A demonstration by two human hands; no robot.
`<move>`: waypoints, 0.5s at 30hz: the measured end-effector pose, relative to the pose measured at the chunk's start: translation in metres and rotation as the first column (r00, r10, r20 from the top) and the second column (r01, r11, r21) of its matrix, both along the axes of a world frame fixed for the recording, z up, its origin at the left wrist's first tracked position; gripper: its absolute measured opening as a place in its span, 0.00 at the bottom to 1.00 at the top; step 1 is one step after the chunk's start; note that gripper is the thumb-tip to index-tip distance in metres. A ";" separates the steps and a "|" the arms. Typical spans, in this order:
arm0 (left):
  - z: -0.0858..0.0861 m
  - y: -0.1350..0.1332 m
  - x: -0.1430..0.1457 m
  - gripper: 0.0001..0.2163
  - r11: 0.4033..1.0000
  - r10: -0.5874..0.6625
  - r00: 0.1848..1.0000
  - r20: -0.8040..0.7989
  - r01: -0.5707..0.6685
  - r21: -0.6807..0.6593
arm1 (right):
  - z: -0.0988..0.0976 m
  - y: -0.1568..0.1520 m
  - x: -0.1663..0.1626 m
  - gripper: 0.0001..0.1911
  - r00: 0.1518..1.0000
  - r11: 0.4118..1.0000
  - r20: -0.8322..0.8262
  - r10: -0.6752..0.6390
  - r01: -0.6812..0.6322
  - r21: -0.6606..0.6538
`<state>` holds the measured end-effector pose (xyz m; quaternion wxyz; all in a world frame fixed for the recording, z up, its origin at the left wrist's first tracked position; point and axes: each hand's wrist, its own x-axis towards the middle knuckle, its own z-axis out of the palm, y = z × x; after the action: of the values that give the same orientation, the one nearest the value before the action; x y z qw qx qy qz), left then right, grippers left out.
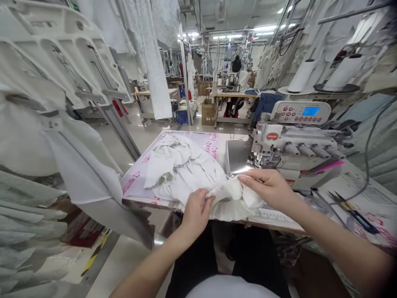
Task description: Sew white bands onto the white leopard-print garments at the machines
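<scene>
A crumpled white garment [182, 167] lies on the sewing table [136, 182], its near end bunched at the table's front edge. My left hand [196, 210] pinches the white fabric at that front edge, fingers closed on it. My right hand [269, 187] grips the same bunched fabric from the right, thumb and fingers curled over it, just in front of the overlock sewing machine [294, 142]. The machine's shiny metal plate [236, 157] sits right behind the fabric.
Scissors with blue handles [353, 211] lie on the table at the right. A pink tool [330, 166] rests by the machine. White fabric pieces hang on a rack [62, 103] at the left. Thread cones [302, 74] stand behind. Cardboard boxes [208, 111] and other workstations are farther back.
</scene>
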<state>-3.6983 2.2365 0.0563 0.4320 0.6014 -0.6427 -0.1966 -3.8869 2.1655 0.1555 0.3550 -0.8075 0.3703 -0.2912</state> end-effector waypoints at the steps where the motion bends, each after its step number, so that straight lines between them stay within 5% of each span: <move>1: 0.004 0.003 0.007 0.09 0.996 -0.018 0.992 -0.121 0.028 0.080 | 0.001 -0.001 0.000 0.16 1.000 1.000 -0.018 0.016 -0.016 -0.023; 4: 0.032 0.011 0.055 0.13 0.968 0.018 0.962 -0.273 0.052 0.245 | -0.006 -0.001 -0.009 0.15 0.991 0.998 -0.123 0.048 -0.053 -0.038; 7: 0.075 -0.001 0.114 0.14 0.977 0.041 0.992 0.122 -0.065 0.201 | -0.033 0.009 -0.014 0.17 0.991 0.993 -0.120 0.060 -0.047 0.109; 9: 0.102 -0.028 0.130 0.15 0.991 -0.013 0.903 0.429 -0.045 0.124 | -0.055 0.018 -0.003 0.19 1.000 0.978 -0.002 0.016 -0.016 0.207; 12: 0.126 -0.089 0.097 0.13 0.996 0.084 0.719 0.690 -0.044 -0.076 | -0.077 0.024 0.029 0.16 0.961 0.934 0.264 -0.080 -0.020 0.356; 15: 0.118 -0.143 0.022 0.10 0.984 0.075 0.739 0.670 0.054 -0.170 | -0.088 0.024 0.046 0.18 0.875 0.810 0.462 -0.148 -0.161 0.564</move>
<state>-3.6761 2.0934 0.1743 0.2238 0.5941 -0.7668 0.0947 -3.8406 2.1890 0.0677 0.6684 -0.5601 0.3379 -0.3540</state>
